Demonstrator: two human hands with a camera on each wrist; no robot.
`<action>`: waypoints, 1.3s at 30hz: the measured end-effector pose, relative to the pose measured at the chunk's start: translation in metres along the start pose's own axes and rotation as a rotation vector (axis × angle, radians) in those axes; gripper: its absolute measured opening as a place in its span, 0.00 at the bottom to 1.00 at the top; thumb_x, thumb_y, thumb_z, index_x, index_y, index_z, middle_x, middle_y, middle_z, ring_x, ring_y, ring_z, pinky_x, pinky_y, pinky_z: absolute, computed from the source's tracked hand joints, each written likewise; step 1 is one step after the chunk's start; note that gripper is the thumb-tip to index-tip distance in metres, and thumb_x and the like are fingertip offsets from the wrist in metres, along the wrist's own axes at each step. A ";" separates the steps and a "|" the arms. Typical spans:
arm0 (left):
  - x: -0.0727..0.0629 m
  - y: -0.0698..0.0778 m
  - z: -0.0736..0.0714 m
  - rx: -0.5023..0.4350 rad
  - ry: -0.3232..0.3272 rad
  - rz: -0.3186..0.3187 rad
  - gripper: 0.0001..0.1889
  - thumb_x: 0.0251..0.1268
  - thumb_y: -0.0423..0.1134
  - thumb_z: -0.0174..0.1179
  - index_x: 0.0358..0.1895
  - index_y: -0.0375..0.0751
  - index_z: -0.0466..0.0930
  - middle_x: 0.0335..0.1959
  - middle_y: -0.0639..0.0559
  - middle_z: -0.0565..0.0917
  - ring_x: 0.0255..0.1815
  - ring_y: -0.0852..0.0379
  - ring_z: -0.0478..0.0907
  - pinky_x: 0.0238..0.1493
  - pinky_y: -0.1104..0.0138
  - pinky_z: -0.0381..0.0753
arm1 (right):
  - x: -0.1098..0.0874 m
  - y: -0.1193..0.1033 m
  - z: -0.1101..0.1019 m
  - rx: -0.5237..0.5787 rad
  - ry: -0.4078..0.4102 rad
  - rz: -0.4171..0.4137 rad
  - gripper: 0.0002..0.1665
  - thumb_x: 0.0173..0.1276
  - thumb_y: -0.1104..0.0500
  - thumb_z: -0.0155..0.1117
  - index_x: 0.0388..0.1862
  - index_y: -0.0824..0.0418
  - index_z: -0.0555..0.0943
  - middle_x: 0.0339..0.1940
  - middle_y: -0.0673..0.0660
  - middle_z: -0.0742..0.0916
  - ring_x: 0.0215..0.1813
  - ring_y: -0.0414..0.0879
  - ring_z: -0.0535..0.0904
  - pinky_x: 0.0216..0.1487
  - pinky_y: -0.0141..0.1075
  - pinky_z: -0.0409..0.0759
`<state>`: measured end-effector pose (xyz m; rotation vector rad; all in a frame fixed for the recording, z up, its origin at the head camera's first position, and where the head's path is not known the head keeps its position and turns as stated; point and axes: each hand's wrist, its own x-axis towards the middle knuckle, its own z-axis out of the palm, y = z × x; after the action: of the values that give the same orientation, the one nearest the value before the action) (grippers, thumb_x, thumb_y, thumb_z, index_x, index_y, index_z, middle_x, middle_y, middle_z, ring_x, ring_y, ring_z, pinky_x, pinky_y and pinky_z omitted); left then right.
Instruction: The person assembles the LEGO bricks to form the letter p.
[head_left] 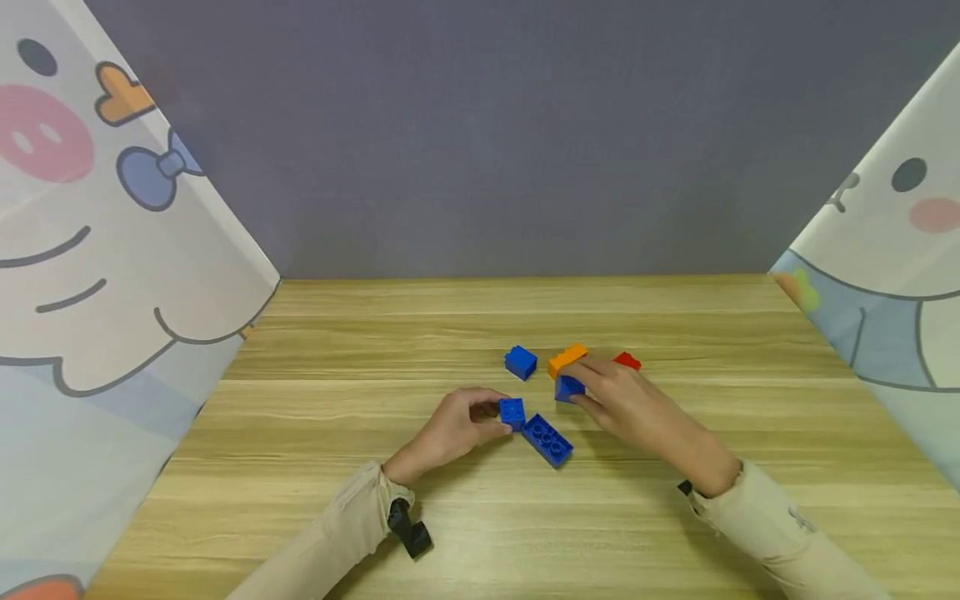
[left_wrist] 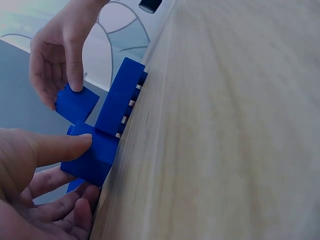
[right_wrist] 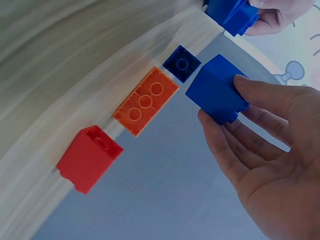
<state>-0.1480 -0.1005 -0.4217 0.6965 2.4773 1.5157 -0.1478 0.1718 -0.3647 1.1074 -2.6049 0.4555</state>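
My left hand point(head_left: 453, 429) pinches a small blue toy brick point(head_left: 512, 414) between thumb and fingers, its studs facing up. Right beside that brick, a longer blue brick point(head_left: 547, 440) lies upside down on the table, its hollow underside showing. In the left wrist view the studs of this long brick point(left_wrist: 120, 97) point at the tabletop. Another small blue brick point(right_wrist: 217, 90) is gripped by my right hand point(head_left: 626, 400), thumb on one side and fingers on the other. It appears held just above the table, near an orange brick point(head_left: 567, 360).
Behind the hands, a third small blue brick point(head_left: 521, 362) lies left of the orange one. A red brick point(right_wrist: 90, 160), partly hidden by my right hand in the head view, lies to the right. A grey panel point(head_left: 525, 142) borders the wooden table point(head_left: 360, 333) at the back.
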 end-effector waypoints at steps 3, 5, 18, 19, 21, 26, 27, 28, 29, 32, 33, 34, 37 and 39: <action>-0.001 0.000 0.000 0.000 -0.005 -0.004 0.17 0.60 0.34 0.71 0.52 0.36 0.85 0.43 0.47 0.85 0.43 0.54 0.80 0.41 0.69 0.80 | 0.001 -0.002 -0.001 -0.003 0.006 -0.014 0.22 0.60 0.67 0.75 0.53 0.64 0.82 0.47 0.58 0.86 0.39 0.46 0.84 0.36 0.34 0.84; 0.000 0.001 0.000 -0.003 -0.008 -0.007 0.17 0.60 0.34 0.71 0.52 0.36 0.85 0.44 0.47 0.86 0.44 0.54 0.80 0.41 0.69 0.80 | 0.002 -0.003 -0.003 -0.007 0.006 -0.019 0.22 0.60 0.66 0.75 0.54 0.64 0.82 0.47 0.57 0.86 0.40 0.46 0.84 0.36 0.34 0.84; -0.001 0.001 0.000 -0.009 -0.010 0.009 0.16 0.59 0.34 0.71 0.50 0.35 0.85 0.44 0.48 0.86 0.44 0.54 0.80 0.41 0.69 0.80 | 0.009 -0.012 -0.006 -0.007 0.062 -0.075 0.24 0.57 0.68 0.77 0.54 0.64 0.82 0.44 0.56 0.86 0.41 0.46 0.84 0.38 0.34 0.84; 0.000 0.000 0.000 -0.013 -0.009 0.004 0.16 0.59 0.34 0.71 0.50 0.35 0.85 0.44 0.47 0.86 0.44 0.54 0.81 0.41 0.69 0.80 | 0.009 -0.013 -0.006 -0.010 0.067 -0.082 0.24 0.57 0.68 0.77 0.54 0.64 0.82 0.44 0.56 0.86 0.41 0.46 0.84 0.38 0.34 0.84; 0.000 0.000 0.000 -0.022 -0.008 -0.008 0.16 0.59 0.34 0.72 0.50 0.35 0.85 0.44 0.47 0.86 0.45 0.52 0.81 0.42 0.68 0.80 | 0.011 -0.015 -0.006 -0.016 0.075 -0.099 0.24 0.57 0.68 0.77 0.53 0.64 0.82 0.44 0.56 0.86 0.42 0.46 0.84 0.39 0.35 0.84; 0.001 0.000 0.000 -0.033 -0.014 -0.010 0.16 0.59 0.34 0.72 0.50 0.35 0.85 0.46 0.46 0.86 0.46 0.51 0.81 0.43 0.68 0.80 | 0.017 -0.020 -0.007 -0.007 0.076 -0.127 0.23 0.58 0.67 0.76 0.53 0.62 0.82 0.47 0.55 0.86 0.44 0.47 0.84 0.41 0.36 0.84; 0.001 0.000 0.000 -0.031 -0.014 -0.011 0.16 0.59 0.34 0.72 0.50 0.35 0.85 0.46 0.46 0.86 0.46 0.51 0.81 0.43 0.68 0.80 | 0.018 -0.021 -0.007 0.000 0.073 -0.127 0.22 0.59 0.66 0.76 0.53 0.61 0.82 0.48 0.56 0.86 0.45 0.47 0.84 0.42 0.36 0.84; 0.001 0.000 0.000 -0.030 -0.015 -0.013 0.16 0.59 0.34 0.71 0.50 0.35 0.85 0.46 0.47 0.86 0.46 0.51 0.81 0.43 0.68 0.80 | 0.019 -0.022 -0.007 0.006 0.071 -0.127 0.22 0.59 0.66 0.76 0.53 0.61 0.82 0.48 0.56 0.86 0.46 0.48 0.84 0.42 0.37 0.84; 0.001 0.000 -0.001 -0.031 -0.016 -0.014 0.16 0.59 0.35 0.71 0.50 0.36 0.85 0.46 0.47 0.86 0.46 0.51 0.81 0.43 0.68 0.80 | 0.020 -0.024 -0.007 0.011 0.067 -0.124 0.22 0.59 0.66 0.76 0.53 0.61 0.82 0.50 0.56 0.86 0.47 0.48 0.84 0.42 0.37 0.85; 0.001 0.000 -0.001 -0.028 -0.017 -0.019 0.16 0.59 0.35 0.71 0.51 0.36 0.85 0.46 0.47 0.85 0.46 0.52 0.81 0.43 0.68 0.80 | 0.022 -0.027 -0.008 0.016 0.057 -0.118 0.23 0.60 0.65 0.75 0.55 0.61 0.82 0.53 0.58 0.85 0.48 0.49 0.84 0.42 0.37 0.85; 0.001 0.000 -0.001 -0.026 -0.017 -0.021 0.16 0.59 0.35 0.71 0.51 0.36 0.85 0.46 0.47 0.86 0.46 0.52 0.81 0.43 0.68 0.80 | 0.023 -0.028 -0.008 0.016 0.054 -0.117 0.23 0.61 0.65 0.75 0.55 0.61 0.82 0.53 0.58 0.85 0.49 0.49 0.85 0.42 0.37 0.85; 0.001 0.000 -0.001 -0.028 -0.018 -0.024 0.16 0.59 0.34 0.71 0.51 0.36 0.85 0.46 0.48 0.86 0.46 0.52 0.81 0.43 0.68 0.80 | 0.023 -0.029 -0.008 0.013 0.052 -0.118 0.23 0.61 0.65 0.75 0.55 0.61 0.82 0.53 0.58 0.85 0.48 0.49 0.85 0.41 0.36 0.85; 0.001 0.001 -0.001 -0.028 -0.016 -0.027 0.16 0.59 0.34 0.71 0.51 0.37 0.85 0.46 0.49 0.85 0.46 0.52 0.81 0.43 0.68 0.80 | 0.026 -0.030 -0.006 0.004 0.052 -0.129 0.23 0.61 0.65 0.75 0.56 0.61 0.82 0.53 0.59 0.84 0.46 0.48 0.85 0.39 0.34 0.85; 0.001 0.001 -0.001 -0.027 -0.014 -0.029 0.16 0.59 0.34 0.72 0.51 0.37 0.86 0.46 0.49 0.85 0.46 0.53 0.81 0.43 0.68 0.80 | 0.027 -0.031 -0.004 0.005 0.053 -0.137 0.23 0.61 0.64 0.75 0.56 0.62 0.82 0.52 0.58 0.84 0.45 0.48 0.85 0.38 0.33 0.84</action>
<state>-0.1492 -0.1005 -0.4203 0.6611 2.4413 1.5256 -0.1423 0.1353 -0.3454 1.2481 -2.4644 0.4544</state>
